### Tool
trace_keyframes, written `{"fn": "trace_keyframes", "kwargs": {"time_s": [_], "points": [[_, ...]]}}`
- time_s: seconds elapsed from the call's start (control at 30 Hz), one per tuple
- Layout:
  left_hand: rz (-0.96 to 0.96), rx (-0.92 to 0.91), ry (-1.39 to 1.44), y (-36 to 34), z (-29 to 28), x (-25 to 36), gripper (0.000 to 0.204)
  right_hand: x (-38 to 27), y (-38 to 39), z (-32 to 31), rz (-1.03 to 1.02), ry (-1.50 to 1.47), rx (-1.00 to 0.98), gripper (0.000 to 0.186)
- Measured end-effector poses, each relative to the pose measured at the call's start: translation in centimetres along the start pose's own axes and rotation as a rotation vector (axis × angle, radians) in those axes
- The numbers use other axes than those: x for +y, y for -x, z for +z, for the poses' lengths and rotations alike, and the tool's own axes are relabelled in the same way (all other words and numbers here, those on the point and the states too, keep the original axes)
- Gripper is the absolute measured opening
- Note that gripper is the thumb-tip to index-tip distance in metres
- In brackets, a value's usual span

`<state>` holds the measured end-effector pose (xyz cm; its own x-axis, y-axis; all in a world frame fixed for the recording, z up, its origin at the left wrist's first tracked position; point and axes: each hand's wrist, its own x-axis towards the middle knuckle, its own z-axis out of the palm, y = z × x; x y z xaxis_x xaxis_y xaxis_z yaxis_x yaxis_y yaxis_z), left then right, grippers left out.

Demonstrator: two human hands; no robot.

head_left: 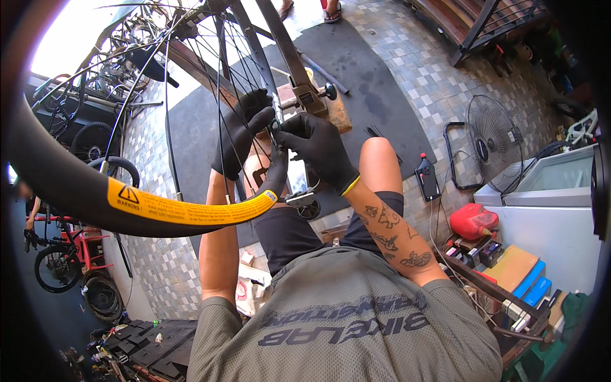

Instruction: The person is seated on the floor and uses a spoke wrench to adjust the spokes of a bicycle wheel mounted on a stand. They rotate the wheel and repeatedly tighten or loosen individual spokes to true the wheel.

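Observation:
A spoked bicycle wheel with a black rim (70, 184) and yellow warning label (159, 204) spans the left and middle, in a metal stand (283, 60) with a clamp (305, 99). My left hand (238, 137), in a black glove, reaches among the spokes, its fingers closed at the rim's right section. My right hand (312, 149), also gloved, is pinched at that same section, against the left fingertips. What small piece lies between the fingertips is too hidden to name. My knees are below the wheel, either side of the stand.
Another person's feet (331, 13) stand on the grey mat (375, 83). At right are a fan (490, 140), white chest freezer (541, 210), red jerrycan (474, 219), boxes (515, 267) and a dark bottle (425, 175). Bicycles (63, 261) line the left; a bench (471, 22) is at top right.

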<state>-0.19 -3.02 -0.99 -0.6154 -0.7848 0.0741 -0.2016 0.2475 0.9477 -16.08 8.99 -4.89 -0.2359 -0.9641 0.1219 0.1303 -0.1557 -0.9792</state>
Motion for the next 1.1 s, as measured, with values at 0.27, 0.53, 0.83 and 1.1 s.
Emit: {"fn": "trace_keyframes", "kwargs": {"time_s": [0.27,0.53,0.83,1.1], "points": [[0.005,0.007,0.020,-0.1,-0.1,-0.7,0.071,-1.1,0.5,1.6,-0.050,0.077,0.125,0.022],[0.020,0.176,-0.130,0.9,0.0,-2.4,0.046,-2.0,1.0,2.3,-0.144,0.289,0.164,0.018],[-0.029,-0.049,-0.009,3.2,-1.0,-1.2,0.029,-2.4,1.0,2.1,-0.081,0.215,0.103,0.024],[0.050,0.025,0.098,2.6,1.1,0.0,0.028,-0.3,0.4,2.5,-0.176,0.259,0.179,0.028]]}}
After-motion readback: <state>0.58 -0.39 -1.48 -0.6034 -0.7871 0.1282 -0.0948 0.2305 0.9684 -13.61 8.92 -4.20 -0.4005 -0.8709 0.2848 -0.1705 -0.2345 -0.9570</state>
